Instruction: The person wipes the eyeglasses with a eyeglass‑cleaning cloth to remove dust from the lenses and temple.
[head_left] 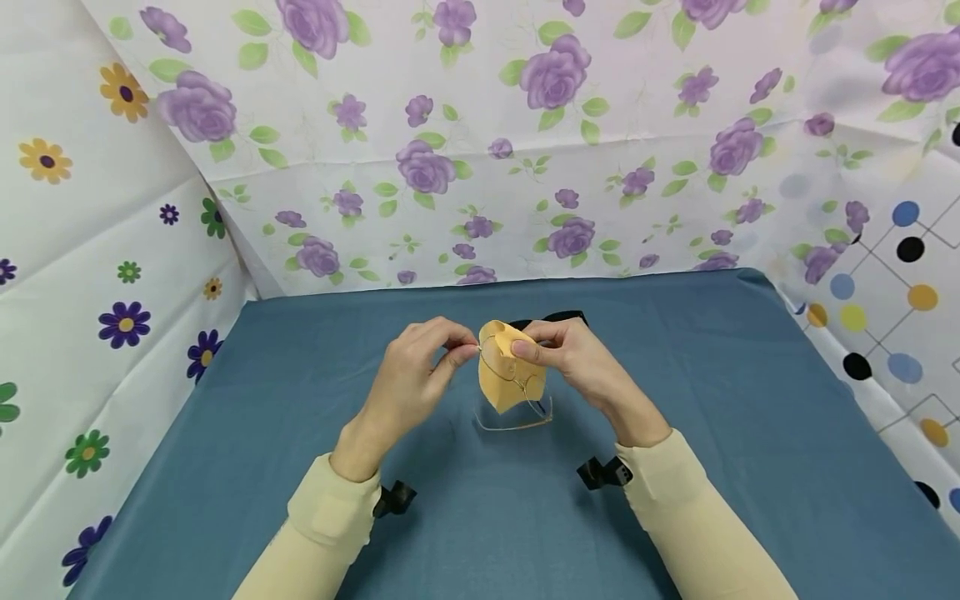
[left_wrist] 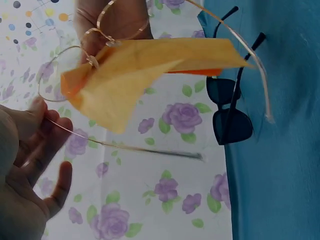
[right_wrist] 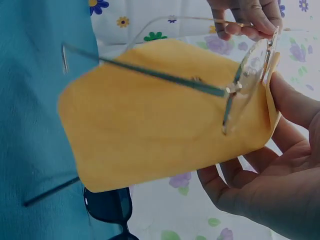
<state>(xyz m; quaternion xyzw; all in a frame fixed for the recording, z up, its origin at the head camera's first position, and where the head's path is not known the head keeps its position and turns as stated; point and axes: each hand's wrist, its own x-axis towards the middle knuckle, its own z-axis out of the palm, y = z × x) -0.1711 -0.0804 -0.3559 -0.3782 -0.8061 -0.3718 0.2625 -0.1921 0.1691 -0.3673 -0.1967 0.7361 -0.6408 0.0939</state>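
Observation:
A pair of thin gold-rimmed eyeglasses (right_wrist: 165, 77) is held up between the two hands, over the blue cloth. My left hand (head_left: 412, 375) pinches its frame near one end, between thumb and fingertips. My right hand (head_left: 581, 367) grips a yellow wiping cloth (head_left: 498, 387), its thumb pressing a fold of it over one lens. The rest of the cloth hangs down, and in the right wrist view it covers part of the glasses. Both temples are unfolded. Black sunglasses (left_wrist: 232, 125) lie behind the hands, partly hidden in the head view.
A blue tablecloth (head_left: 712, 400) covers the table. Behind it stands a white sheet with purple flowers (head_left: 555, 75), and patterned sheets hang at both sides. A small black device (head_left: 393, 498) is strapped at the left wrist, another (head_left: 603, 472) at the right.

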